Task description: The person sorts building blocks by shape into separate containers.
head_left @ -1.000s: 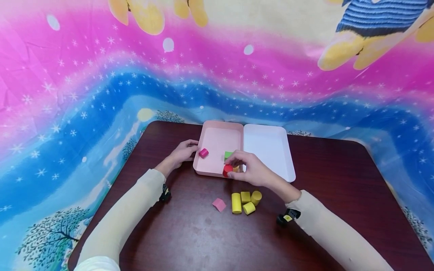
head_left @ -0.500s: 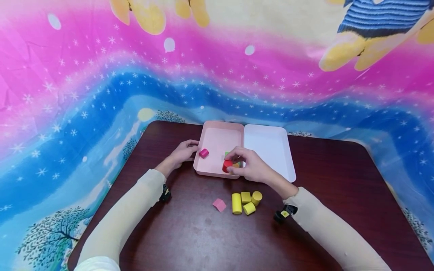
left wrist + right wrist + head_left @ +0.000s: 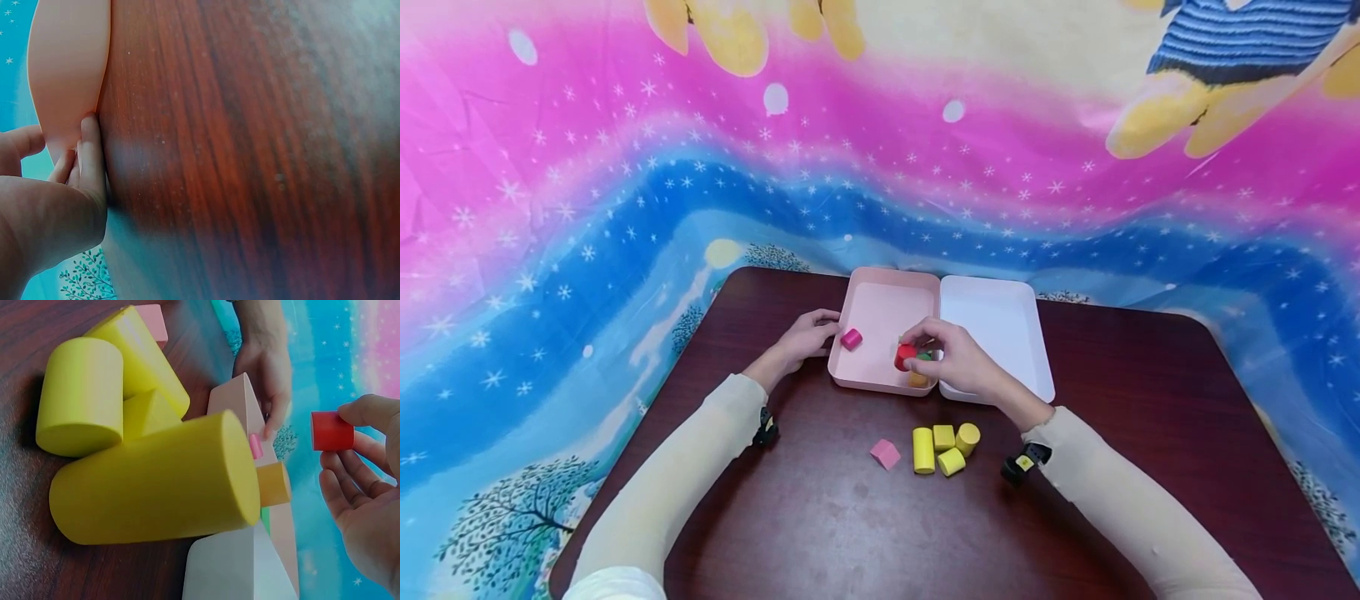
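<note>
My right hand (image 3: 958, 360) pinches a red cylinder block (image 3: 905, 357) between thumb and fingers, over the near right part of a pink tray (image 3: 883, 304). The right wrist view shows the red block held by the fingertips, above the tray. Beneath that hand are an orange cylinder block (image 3: 917, 379) and a partly hidden green block (image 3: 924, 357). A magenta block (image 3: 851, 339) lies in the tray near its left wall. At that wall, my left hand (image 3: 807, 340) rests outside with extended fingers (image 3: 91, 147) against it.
A white tray (image 3: 996, 325) adjoins the pink one on the right. Nearer on the dark wooden table (image 3: 820, 517) lie several yellow blocks (image 3: 923, 451) in a cluster, with a pink block (image 3: 885, 454) to their left. A patterned cloth (image 3: 880, 167) hangs behind.
My right hand has moved slightly away from me with the red cylinder block, further over the pink tray, covering more of the green block. The left hand stays at the tray wall.
</note>
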{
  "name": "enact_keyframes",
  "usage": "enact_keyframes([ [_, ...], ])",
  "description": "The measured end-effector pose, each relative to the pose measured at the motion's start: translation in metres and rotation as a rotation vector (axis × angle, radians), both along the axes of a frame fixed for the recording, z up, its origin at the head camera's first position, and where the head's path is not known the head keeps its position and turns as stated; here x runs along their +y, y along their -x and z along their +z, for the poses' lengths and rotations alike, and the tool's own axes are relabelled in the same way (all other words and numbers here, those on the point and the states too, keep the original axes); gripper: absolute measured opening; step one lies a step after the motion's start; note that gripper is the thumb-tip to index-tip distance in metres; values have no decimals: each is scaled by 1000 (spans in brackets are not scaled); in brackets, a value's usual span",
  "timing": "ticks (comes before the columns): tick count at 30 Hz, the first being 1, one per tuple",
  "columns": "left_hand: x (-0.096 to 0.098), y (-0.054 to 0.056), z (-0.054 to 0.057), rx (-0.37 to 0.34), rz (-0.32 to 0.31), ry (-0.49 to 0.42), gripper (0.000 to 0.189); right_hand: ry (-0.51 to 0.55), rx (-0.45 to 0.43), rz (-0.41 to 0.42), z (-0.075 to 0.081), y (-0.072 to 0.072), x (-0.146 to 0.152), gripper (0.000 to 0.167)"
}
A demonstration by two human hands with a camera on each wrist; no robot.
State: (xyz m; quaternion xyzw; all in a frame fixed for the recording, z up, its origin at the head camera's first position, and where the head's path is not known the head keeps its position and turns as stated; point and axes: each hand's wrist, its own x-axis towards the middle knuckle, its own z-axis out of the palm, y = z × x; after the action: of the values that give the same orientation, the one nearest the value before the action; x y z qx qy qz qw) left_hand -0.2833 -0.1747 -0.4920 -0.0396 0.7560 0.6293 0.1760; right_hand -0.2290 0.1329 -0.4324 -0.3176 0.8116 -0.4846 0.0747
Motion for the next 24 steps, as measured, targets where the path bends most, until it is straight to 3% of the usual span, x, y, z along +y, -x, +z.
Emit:
enact_keyframes([
  [24, 0, 1, -2, 1, 11, 6, 46, -39, -35, -113, -16, 26, 6, 30],
])
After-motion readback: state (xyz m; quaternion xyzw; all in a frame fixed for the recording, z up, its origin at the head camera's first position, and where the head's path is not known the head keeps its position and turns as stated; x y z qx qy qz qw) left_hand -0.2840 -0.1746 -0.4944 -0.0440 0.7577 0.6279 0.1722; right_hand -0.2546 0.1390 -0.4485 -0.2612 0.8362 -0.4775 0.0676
